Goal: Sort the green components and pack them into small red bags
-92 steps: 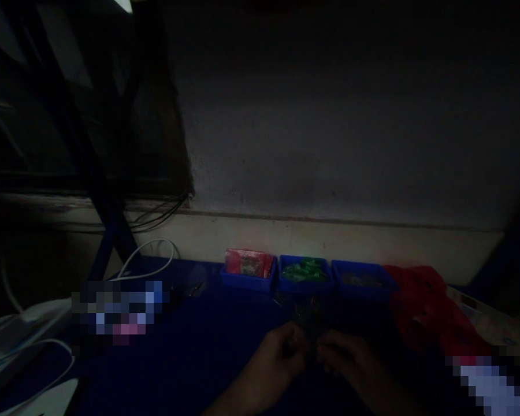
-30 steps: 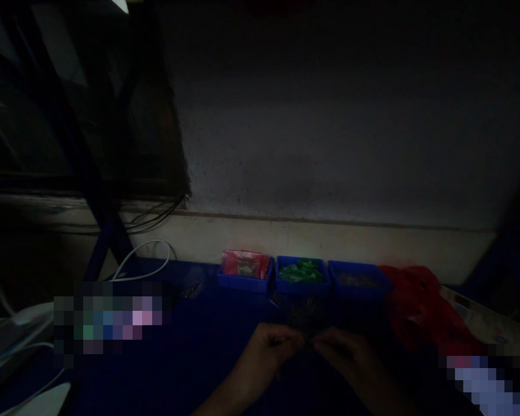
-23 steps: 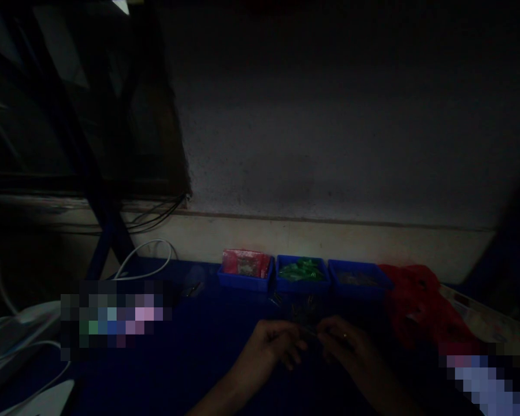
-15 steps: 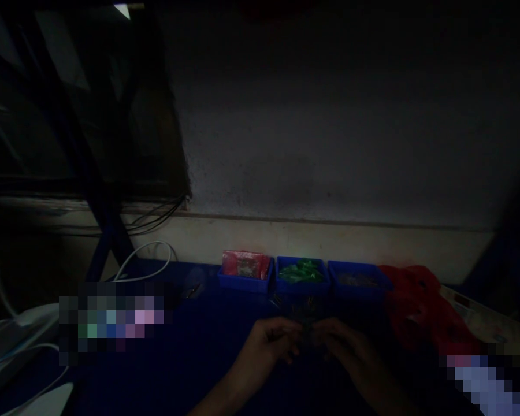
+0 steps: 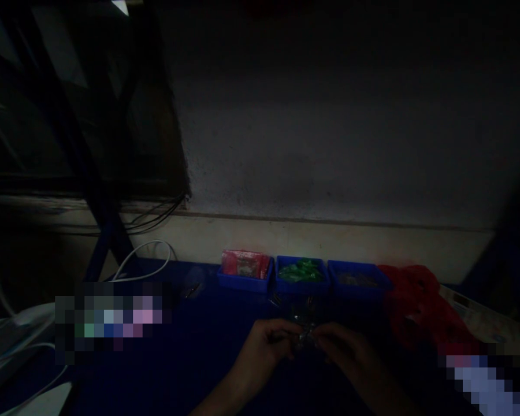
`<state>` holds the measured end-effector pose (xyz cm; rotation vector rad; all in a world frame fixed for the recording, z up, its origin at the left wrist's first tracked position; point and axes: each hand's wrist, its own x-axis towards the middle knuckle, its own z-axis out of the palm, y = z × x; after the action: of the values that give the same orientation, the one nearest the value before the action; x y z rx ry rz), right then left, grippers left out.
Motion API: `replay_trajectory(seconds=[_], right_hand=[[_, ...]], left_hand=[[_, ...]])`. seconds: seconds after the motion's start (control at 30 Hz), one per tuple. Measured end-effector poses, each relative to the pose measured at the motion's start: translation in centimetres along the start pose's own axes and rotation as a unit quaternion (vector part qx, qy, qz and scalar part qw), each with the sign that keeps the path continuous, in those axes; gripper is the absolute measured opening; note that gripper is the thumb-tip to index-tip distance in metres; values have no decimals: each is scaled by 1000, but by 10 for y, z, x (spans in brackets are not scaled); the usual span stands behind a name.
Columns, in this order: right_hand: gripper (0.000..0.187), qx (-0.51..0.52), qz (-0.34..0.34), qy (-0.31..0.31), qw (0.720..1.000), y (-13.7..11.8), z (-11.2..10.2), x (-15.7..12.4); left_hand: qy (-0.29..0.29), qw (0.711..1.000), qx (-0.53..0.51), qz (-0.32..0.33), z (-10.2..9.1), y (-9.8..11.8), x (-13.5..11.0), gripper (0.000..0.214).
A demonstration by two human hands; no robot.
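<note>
Over the blue tabletop (image 5: 177,352), my left hand (image 5: 266,346) pinches one side of a small, shiny clear plastic bag (image 5: 305,335). My right hand (image 5: 351,349) has thumb and fingers closed on the bag's other side. Its contents are too dark to make out. Just beyond the hands lie small metallic pieces (image 5: 275,299), and another such piece (image 5: 311,300) is to their right. Behind these stands a blue tray (image 5: 302,287) with green plastic packets (image 5: 303,270).
Left of it, a blue tray (image 5: 245,283) holds red packets (image 5: 234,263); a right-hand blue tray (image 5: 359,294) holds small, unclear pieces. Red mesh-like material (image 5: 420,300) lies further right. A white cable (image 5: 132,254) loops at left, near a thin metallic item (image 5: 193,290). A wall stands behind.
The clear bag shows more plainly and glints between my fingertips now. My right fingers have shifted slightly downward; my left hand has hardly moved.
</note>
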<state>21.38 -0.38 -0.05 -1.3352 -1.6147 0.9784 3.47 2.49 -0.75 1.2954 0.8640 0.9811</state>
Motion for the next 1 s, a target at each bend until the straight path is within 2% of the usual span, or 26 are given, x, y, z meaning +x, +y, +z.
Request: replay_trajectory(seconds=[0.17, 0.4, 0.5, 0.57, 0.67, 0.83, 1.0], right_hand=[[26, -25, 12, 15, 1000, -4, 0, 1], [17, -24, -9, 26, 999, 0, 0, 2], [15, -26, -15, 25, 999, 0, 0, 2], [16, -30, -16, 20, 999, -2, -1, 2], [15, -32, -25, 8, 999, -3, 0, 2], [10, -96, -97, 31, 990, 1, 1, 3], [11, -125, -99, 11, 987, 2, 4, 0]], left_hand=[[-1, 1000, -14, 0, 0, 3, -1, 22], [-5, 999, -36, 27, 0, 0, 1, 8], [-6, 997, -77, 0, 1, -6, 2, 27], [-33, 996, -73, -27, 2, -9, 1, 33], [-74, 996, -26, -34, 2, -9, 1, 15], [-44, 999, -18, -25, 0, -5, 2, 8], [-41, 999, -11, -12, 2, -3, 0, 9]])
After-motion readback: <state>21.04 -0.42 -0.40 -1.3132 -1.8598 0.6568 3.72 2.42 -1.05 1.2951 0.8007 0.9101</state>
